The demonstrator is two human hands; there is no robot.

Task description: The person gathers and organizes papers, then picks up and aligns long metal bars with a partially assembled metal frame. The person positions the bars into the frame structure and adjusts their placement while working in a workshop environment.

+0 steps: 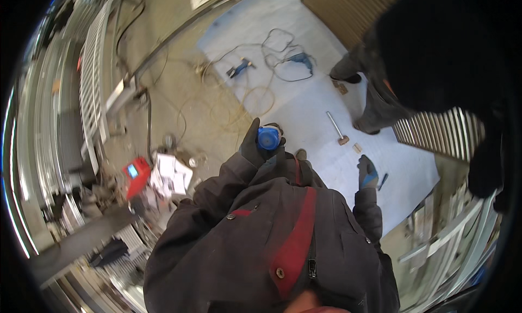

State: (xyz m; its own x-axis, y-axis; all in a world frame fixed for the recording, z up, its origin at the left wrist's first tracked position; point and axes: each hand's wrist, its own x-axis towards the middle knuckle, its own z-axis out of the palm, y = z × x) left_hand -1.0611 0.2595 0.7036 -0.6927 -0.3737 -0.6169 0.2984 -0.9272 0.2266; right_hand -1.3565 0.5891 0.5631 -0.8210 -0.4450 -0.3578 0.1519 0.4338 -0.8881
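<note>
My left hand point(253, 144), in a dark glove, is closed round a round blue object point(268, 138) in front of my chest. Its smooth top faces up, like a cap or lid; what lies beneath it is hidden. My right hand point(367, 173), in a grey and blue glove, hangs at my right side with its fingers loosely stretched and nothing visible in them. Below it, on the pale sheet point(321, 166), lie a mallet point(343, 139) with a metal handle, a small block point(357, 148) and a thin dark tool point(383, 181).
Another person point(380, 90) in dark clothes stands on the sheet's right. Two blue power tools, one a corded tool point(300, 58), lie farther off. Hoses point(234, 112) coil on the floor. Left are a metal rack point(95, 85), a red device point(137, 174) and papers point(171, 174).
</note>
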